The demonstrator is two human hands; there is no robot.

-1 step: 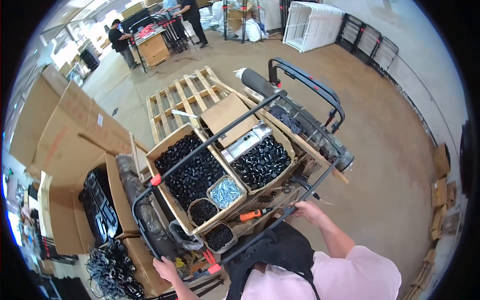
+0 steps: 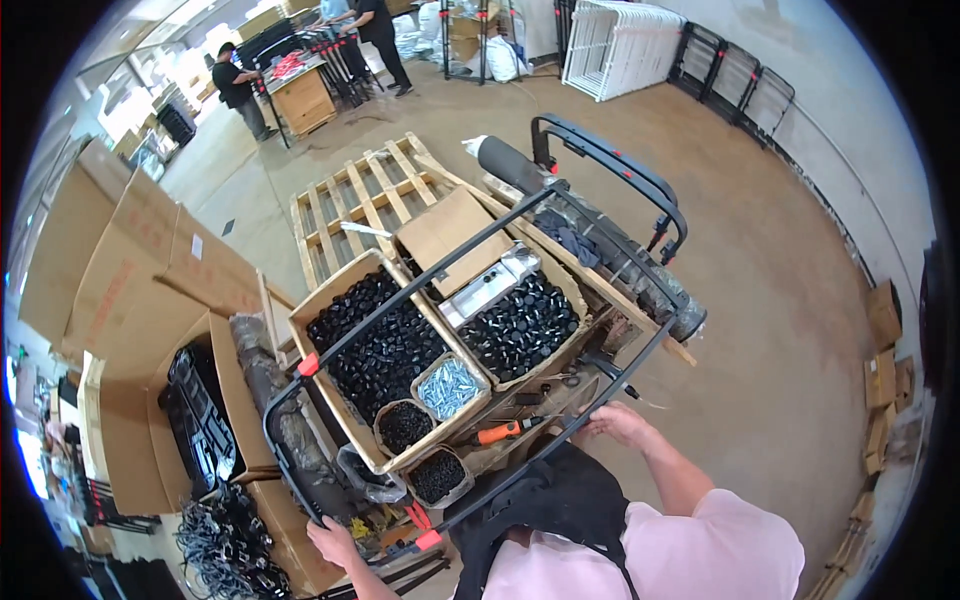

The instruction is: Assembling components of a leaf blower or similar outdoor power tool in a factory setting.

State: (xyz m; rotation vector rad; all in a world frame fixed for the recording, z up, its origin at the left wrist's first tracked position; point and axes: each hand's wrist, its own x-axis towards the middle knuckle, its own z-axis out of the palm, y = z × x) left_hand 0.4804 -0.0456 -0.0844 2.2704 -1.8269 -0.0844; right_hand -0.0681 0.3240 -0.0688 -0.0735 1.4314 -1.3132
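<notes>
A black tubular frame [image 2: 455, 290] with orange clips is held level above a crowded work surface [image 2: 560, 395], spanning it from the near left corner to the far right. Its near left corner is gripped by the left hand [image 2: 335, 543], whose fingers are curled around the tube just beside an orange clip [image 2: 428, 540]. Its near right rail is grasped by the right hand [image 2: 618, 422], fingers closed over the bar.

Beneath the frame, a cardboard box of black caps [image 2: 378, 345] is seen on the left and a second box of black caps [image 2: 522, 327] on the right, with a silvery metal part [image 2: 490, 283] lying at its far edge. A small tub of shiny screws [image 2: 449, 388] sits between them, near two round tubs of dark pieces [image 2: 404, 425]. An orange-handled tool [image 2: 500, 432] lies close to the right hand. A wooden pallet [image 2: 365, 195] is set on the concrete floor beyond, and large cardboard cartons [image 2: 130, 290] stand at the left. Other people are seen working far off at a bench [image 2: 300, 95].
</notes>
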